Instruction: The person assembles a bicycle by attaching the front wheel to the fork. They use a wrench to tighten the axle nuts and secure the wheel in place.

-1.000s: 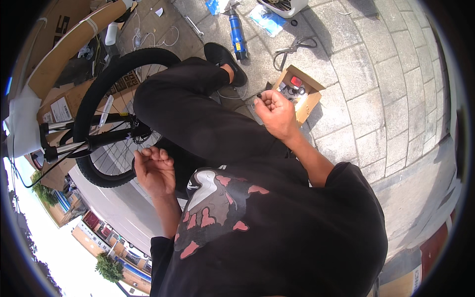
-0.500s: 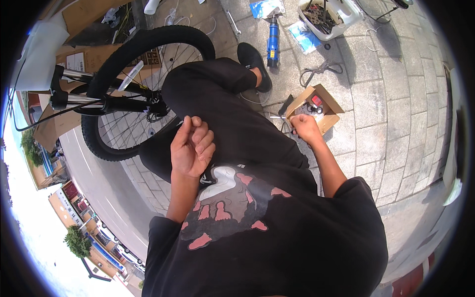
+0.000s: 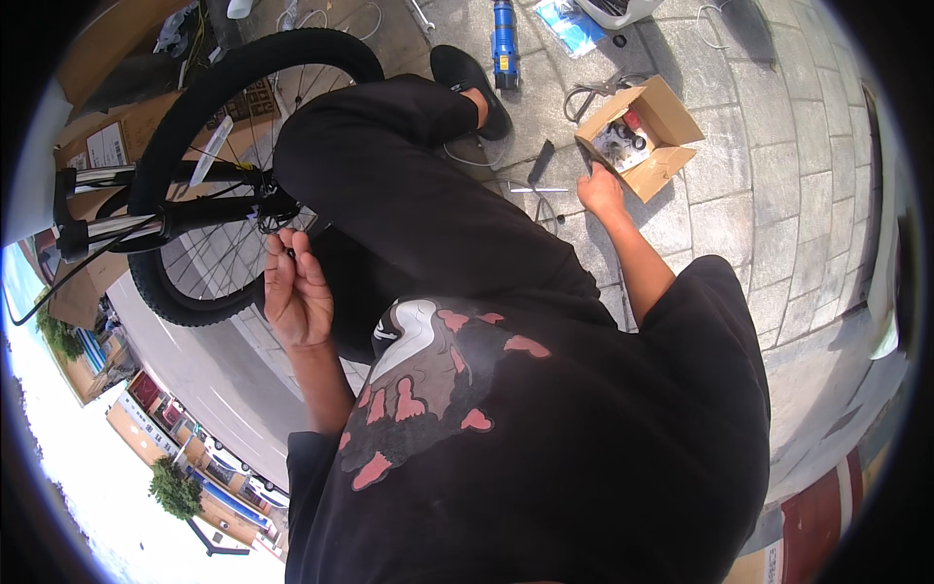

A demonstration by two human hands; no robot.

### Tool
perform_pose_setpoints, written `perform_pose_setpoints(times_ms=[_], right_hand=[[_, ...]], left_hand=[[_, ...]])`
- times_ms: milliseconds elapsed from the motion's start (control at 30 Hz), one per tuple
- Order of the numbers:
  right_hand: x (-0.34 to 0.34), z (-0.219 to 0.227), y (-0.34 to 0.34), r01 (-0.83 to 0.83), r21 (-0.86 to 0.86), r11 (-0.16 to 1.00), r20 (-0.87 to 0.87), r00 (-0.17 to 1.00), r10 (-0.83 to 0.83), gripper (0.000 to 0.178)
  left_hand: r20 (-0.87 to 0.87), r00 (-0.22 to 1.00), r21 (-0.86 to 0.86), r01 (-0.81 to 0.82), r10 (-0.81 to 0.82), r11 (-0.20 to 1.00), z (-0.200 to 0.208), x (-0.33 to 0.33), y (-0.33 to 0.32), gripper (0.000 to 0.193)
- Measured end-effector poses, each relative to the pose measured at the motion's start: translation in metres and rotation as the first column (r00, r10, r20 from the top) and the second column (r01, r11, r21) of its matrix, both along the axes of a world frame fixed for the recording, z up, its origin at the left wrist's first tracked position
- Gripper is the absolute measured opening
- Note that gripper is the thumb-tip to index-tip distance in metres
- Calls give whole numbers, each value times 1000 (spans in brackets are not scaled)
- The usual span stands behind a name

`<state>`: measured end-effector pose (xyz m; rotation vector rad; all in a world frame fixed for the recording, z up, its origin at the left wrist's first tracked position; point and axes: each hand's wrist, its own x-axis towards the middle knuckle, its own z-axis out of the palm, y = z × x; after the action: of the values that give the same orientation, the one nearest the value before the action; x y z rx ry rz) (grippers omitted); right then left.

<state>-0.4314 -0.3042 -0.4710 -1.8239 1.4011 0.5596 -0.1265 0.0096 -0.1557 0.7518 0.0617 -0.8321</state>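
Observation:
My right hand (image 3: 600,193) grips the near flap of a small open cardboard box (image 3: 665,173). The box is tipped, and inside it are a red piece (image 3: 634,124) and small black parts. My left hand (image 3: 302,300) is palm up beside the hub of a bicycle wheel (image 3: 156,165), its fingers curled together. A small dark part (image 3: 290,253) shows at its fingertips, too small to name. Near the box lie a black bar-shaped piece (image 3: 542,163), a thin white rod (image 3: 537,189) and a loop of dark cable.
Beyond my shoe (image 3: 472,90) is a blue cylindrical tool (image 3: 504,49). Scissors (image 3: 598,94) with dark handles lie behind the box. A blue-and-white packet (image 3: 569,26) and a white bin (image 3: 623,10) are farther off. The bicycle fork (image 3: 175,216) stands at the left, by large cardboard.
The view has shifted. My left hand has moved left, nearer the wheel hub. With my right hand on its flap, the box has shifted away and tipped.

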Motion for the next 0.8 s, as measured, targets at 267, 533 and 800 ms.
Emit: perform_pose_setpoints(times_ms=[267, 533, 800], right_hand=[[-8, -93, 18, -538, -2, 843, 44, 842, 537, 24], [16, -116, 54, -798, -157, 582, 21, 587, 810, 20], [21, -128, 48, -877, -206, 434, -23, 447, 894, 17]], left_hand=[[-89, 996, 63, -2, 8, 998, 6, 8, 2, 31], [-54, 939, 912, 186, -340, 366, -78, 11, 6, 21], [-389, 687, 919, 339, -613, -203, -186, -45, 6, 21]])
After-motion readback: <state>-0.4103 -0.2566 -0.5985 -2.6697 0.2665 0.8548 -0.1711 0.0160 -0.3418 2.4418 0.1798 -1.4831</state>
